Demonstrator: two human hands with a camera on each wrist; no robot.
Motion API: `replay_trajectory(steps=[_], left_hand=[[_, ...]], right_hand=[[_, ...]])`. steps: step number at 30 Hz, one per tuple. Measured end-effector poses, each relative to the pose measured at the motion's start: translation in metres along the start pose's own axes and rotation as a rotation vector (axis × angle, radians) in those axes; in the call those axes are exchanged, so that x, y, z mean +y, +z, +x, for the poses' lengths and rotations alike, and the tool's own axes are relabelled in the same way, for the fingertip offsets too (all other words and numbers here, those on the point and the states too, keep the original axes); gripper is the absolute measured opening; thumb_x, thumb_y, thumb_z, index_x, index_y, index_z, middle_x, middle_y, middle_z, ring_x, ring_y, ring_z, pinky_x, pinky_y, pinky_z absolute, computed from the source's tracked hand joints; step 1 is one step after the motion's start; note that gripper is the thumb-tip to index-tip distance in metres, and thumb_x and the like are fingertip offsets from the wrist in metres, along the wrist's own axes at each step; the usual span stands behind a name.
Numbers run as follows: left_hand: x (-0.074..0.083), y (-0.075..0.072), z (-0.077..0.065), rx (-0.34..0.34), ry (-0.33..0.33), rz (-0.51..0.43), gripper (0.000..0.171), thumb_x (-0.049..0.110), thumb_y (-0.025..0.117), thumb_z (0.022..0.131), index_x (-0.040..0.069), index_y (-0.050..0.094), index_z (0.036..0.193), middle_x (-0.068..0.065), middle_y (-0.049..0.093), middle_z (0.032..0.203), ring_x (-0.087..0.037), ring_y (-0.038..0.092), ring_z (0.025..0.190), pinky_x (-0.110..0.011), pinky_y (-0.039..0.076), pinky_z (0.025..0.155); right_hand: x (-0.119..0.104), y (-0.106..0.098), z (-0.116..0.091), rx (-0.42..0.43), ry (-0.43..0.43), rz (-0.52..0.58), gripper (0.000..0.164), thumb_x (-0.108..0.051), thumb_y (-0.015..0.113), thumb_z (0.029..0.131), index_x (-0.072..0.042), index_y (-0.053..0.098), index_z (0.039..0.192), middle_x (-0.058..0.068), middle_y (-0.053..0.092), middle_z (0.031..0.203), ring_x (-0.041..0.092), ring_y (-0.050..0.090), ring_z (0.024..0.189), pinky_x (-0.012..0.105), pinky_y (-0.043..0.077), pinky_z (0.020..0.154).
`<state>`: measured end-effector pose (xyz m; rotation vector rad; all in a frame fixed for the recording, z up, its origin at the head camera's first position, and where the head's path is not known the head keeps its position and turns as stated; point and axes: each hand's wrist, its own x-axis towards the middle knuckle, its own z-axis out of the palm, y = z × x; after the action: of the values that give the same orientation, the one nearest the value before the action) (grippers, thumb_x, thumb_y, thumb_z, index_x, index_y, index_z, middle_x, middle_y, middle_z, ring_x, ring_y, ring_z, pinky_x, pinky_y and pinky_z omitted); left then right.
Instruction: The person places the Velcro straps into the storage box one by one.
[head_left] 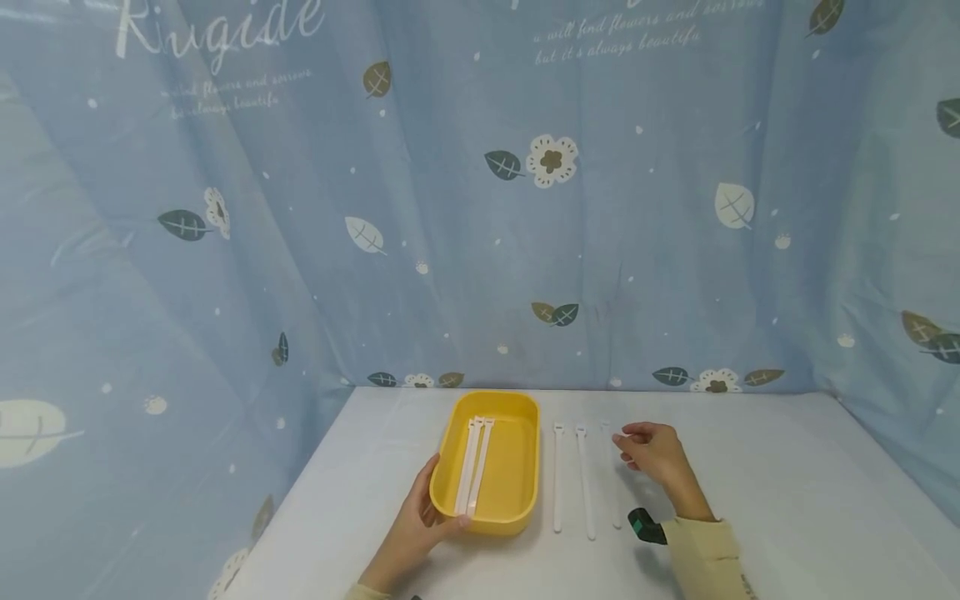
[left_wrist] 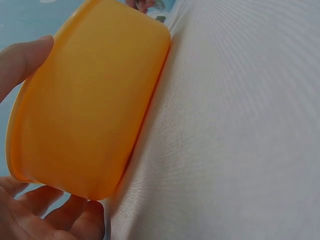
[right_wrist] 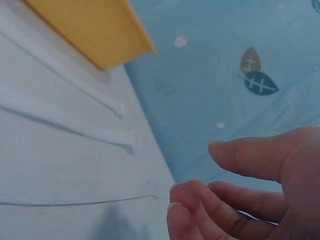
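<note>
A yellow plastic basin (head_left: 510, 492) sits on the white table, with three white cable ties (head_left: 474, 467) lying lengthwise along its left side. My left hand (head_left: 420, 508) holds the basin at its near left corner. In the left wrist view the thumb (left_wrist: 30, 57) presses on the rim and the fingers (left_wrist: 65, 215) are curled against the side wall. To the right of the basin lie three more white cable ties (head_left: 586, 483), roughly parallel and heads away from me. Just right of the rightmost tie (head_left: 611, 475) hovers my right hand (head_left: 656, 454), thumb and fingertips apart with nothing between them.
The white table (head_left: 810, 483) stretches out on the right. Blue curtain (head_left: 645, 250) with leaf and flower prints hangs behind and at both sides of it. A dark wrist-worn device (head_left: 647, 527) sticks out by the right sleeve.
</note>
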<state>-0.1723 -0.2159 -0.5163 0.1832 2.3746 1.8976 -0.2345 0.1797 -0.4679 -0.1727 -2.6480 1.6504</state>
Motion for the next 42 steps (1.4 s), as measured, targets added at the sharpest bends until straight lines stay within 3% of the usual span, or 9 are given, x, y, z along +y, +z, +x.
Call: replay_trajectory(steps=[13,32,42], left_hand=[[-0.004,-0.002,0.000,-0.027,0.017,-0.030,0.105,0.021,0.082,0.090,0.018,0.010,0.167,-0.011,0.014,0.175,-0.037,0.023,0.160,-0.051,0.029,0.129],[-0.002,-0.001,0.000,-0.020,0.016,-0.023,0.106,0.022,0.082,0.090,0.017,0.010,0.167,-0.011,0.016,0.175,-0.037,0.023,0.160,-0.051,0.029,0.129],[-0.003,-0.001,0.000,-0.017,0.015,-0.029,0.105,0.022,0.082,0.089,0.019,0.011,0.167,-0.011,0.015,0.175,-0.036,0.021,0.161,-0.048,0.028,0.128]], right_hand=[[0.012,0.012,0.003,-0.030,0.028,-0.099,0.044,-0.017,0.070,0.096,0.016,0.061,0.123,0.018,0.069,0.093,0.015,0.063,0.070,0.026,0.058,0.061],[0.014,0.021,0.004,-0.062,0.064,-0.164,0.046,-0.014,0.075,0.091,0.016,0.058,0.122,0.020,0.069,0.094,0.017,0.064,0.071,0.029,0.061,0.063],[0.010,0.024,0.000,-0.043,0.015,-0.207,0.048,-0.006,0.080,0.082,0.019,0.060,0.119,0.016,0.069,0.085,0.017,0.063,0.067,0.029,0.058,0.061]])
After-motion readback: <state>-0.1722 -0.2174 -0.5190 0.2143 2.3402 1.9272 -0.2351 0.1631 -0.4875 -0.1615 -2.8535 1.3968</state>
